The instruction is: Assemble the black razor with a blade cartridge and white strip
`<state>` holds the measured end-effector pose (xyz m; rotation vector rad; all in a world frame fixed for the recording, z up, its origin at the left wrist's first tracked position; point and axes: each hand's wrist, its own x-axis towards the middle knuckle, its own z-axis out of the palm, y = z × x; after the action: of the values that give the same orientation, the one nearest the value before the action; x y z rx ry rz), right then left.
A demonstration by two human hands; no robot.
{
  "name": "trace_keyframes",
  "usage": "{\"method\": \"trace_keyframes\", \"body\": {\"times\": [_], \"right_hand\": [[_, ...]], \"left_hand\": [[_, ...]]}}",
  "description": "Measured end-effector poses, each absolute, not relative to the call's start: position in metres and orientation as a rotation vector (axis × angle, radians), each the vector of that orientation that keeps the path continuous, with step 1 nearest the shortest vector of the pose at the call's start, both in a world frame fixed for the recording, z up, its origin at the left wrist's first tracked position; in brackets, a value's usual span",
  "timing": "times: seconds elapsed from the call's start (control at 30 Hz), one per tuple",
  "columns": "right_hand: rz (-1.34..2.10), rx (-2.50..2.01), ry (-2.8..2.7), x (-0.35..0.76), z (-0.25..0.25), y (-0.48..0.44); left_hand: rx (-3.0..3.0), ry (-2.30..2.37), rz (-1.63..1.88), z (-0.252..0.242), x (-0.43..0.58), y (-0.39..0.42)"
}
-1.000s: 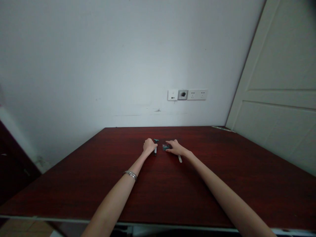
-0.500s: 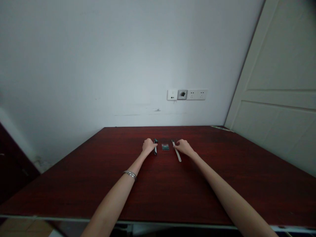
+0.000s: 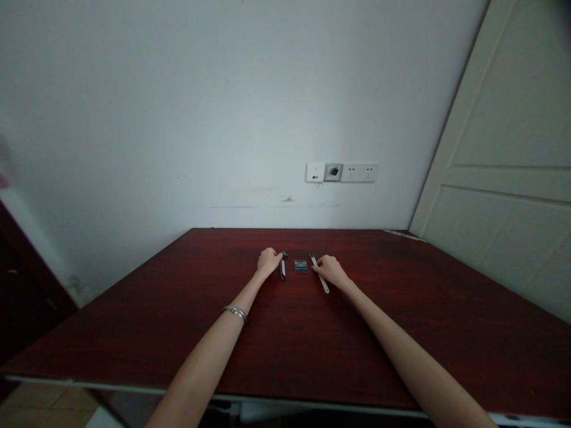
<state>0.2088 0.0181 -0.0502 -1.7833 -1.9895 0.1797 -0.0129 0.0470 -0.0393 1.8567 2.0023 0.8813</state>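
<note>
My left hand (image 3: 269, 261) is closed, with thumb and fingers pinching a razor (image 3: 283, 270) just below its dark head. The razor's black and white handle points toward me on the table. On the right, a slim white toothbrush (image 3: 323, 283) with a dark tip and a hole at its handle end lies slanted. My right hand (image 3: 330, 269) pinches it near the upper part, thumb on the left side. Between the two hands lies a small clear case (image 3: 301, 266) with dark contents, touched by neither hand.
The dark red wooden table (image 3: 285, 345) reaches back to a white wall (image 3: 250, 119) with a row of sockets (image 3: 342, 172). A pale panelled door (image 3: 504, 178) stands at the right. A thin strip (image 3: 405, 236) lies at the table's back right corner.
My left thumb has shifted up the razor toward its head. The right hand stays at the toothbrush, its thumb slightly lower on it. The whole view has moved a little.
</note>
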Motion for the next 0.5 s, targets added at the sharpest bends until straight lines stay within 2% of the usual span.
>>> {"method": "trace_keyframes", "body": {"times": [0.2, 0.5], "right_hand": [[0.199, -1.818, -1.934, 0.211, -0.047, 0.019], [0.48, -1.801, -1.89, 0.212, -0.045, 0.018]], "left_hand": [[1.778, 2.062, 0.802, -0.031, -0.021, 0.047], [1.785, 2.04, 0.768, -0.03, -0.027, 0.05]]}}
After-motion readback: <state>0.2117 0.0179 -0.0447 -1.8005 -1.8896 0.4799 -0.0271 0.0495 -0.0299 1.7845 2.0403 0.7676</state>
